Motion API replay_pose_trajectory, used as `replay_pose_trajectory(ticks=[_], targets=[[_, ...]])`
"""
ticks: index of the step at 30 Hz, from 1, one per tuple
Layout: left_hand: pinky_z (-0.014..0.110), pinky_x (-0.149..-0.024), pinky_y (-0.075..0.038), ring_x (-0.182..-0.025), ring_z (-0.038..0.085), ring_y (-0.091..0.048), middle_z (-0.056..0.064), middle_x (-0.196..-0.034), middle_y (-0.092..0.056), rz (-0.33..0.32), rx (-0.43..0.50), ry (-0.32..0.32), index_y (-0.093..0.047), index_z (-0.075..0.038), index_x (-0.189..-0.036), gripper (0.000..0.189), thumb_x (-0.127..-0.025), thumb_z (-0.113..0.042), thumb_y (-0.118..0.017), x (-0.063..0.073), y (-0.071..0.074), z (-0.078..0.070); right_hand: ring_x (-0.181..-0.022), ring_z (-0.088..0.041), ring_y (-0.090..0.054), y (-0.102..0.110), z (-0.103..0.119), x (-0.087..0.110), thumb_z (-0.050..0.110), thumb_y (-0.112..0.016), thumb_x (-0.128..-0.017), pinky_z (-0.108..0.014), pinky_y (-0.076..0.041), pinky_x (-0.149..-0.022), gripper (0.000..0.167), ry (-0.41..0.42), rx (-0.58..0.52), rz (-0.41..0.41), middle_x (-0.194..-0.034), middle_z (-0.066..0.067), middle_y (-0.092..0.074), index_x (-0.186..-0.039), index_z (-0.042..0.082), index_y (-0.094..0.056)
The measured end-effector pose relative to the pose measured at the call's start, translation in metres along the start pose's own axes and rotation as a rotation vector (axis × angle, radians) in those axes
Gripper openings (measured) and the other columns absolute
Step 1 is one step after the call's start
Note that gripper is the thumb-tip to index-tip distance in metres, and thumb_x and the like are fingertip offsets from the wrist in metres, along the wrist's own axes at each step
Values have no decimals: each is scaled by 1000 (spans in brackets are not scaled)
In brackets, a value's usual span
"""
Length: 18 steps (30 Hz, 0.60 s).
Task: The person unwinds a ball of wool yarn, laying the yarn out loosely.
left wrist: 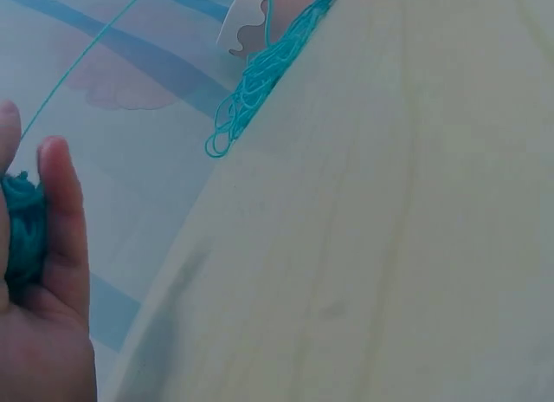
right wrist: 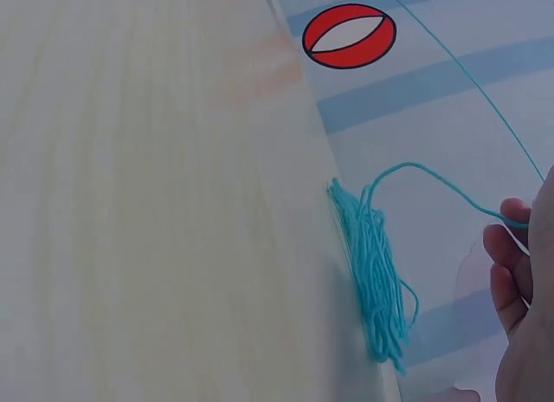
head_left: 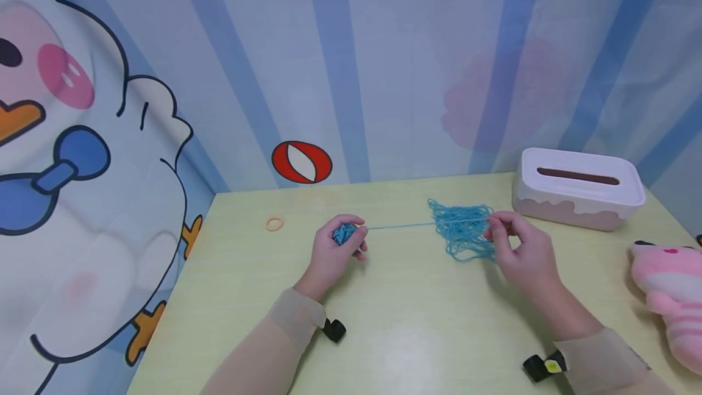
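My left hand grips a small ball of blue yarn, its fingers curled round it. In the left wrist view the yarn ball sits between thumb and fingers. A single strand runs taut from the ball across to my right hand, which pinches it between thumb and fingers. Below that strand a loose heap of blue yarn lies on the table, just left of the right hand. From the heap, a slack length of yarn arches up to the right hand in the right wrist view.
A peach-coloured ring lies on the table left of the left hand. A white and pink tissue box stands at the back right. Nearer on the right lies a pink plush toy. A printed curtain hangs behind the table.
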<state>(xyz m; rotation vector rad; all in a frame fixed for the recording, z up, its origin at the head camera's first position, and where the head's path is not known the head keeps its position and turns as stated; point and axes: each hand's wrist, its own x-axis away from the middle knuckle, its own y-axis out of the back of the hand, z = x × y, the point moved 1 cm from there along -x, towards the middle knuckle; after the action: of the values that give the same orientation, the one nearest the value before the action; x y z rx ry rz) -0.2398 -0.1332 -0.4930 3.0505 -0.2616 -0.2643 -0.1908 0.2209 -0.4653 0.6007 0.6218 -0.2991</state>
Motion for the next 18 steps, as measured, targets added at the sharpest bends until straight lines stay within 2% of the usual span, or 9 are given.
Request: replay_pose_trajectory(ticks=[3,6,10,13,15,18], targets=[[24,-67,-56,-73,20,-62,10,-90,-65,-32,-56,-21,-72,-10,-112,17,-105,-25,-77,0,0,-1,-84,21,-54,3,-1,0,3,-68,-105,-9,-48,-64,7,-31,23,28,-84,-9,-77,-107,2,-75],[22,-72,-54,-86,19,-62,6,-105,-68,-52,-71,-28,-67,-13,-106,15,-105,-24,-78,0,1,-1,-84,20,-54,7,-4,1,8,-67,-108,-10,-48,-62,10,-84,55,71,-87,-9,-78,-111,3,-75],[22,-80,-60,-93,21,-68,13,-129,-71,-53,-19,-29,-64,-11,-111,15,-105,-18,-76,0,2,0,-82,17,-53,13,-11,1,15,-65,-111,-10,-47,-64,17,-163,121,124,-93,-10,-79,-117,3,-75],[25,-86,-65,-90,21,-75,17,-123,-72,-75,21,-28,-65,-7,-119,18,-106,-15,-75,-1,2,0,-80,11,-54,17,-16,0,22,-61,-113,-9,-45,-67,24,-218,173,151,-97,-12,-80,-120,3,-74],[27,-89,-67,-89,19,-78,15,-114,-73,-100,37,-27,-65,-4,-124,23,-106,-15,-75,-1,3,0,-80,3,-57,20,-20,-1,25,-59,-114,-10,-45,-68,28,-249,204,169,-99,-13,-81,-121,3,-74],[26,-83,-67,-81,17,-75,11,-103,-72,-136,40,-28,-63,-1,-126,27,-106,-15,-74,0,3,1,-81,-12,-61,23,-24,-2,26,-58,-113,-16,-46,-68,30,-275,249,210,-100,-14,-80,-122,2,-75]])
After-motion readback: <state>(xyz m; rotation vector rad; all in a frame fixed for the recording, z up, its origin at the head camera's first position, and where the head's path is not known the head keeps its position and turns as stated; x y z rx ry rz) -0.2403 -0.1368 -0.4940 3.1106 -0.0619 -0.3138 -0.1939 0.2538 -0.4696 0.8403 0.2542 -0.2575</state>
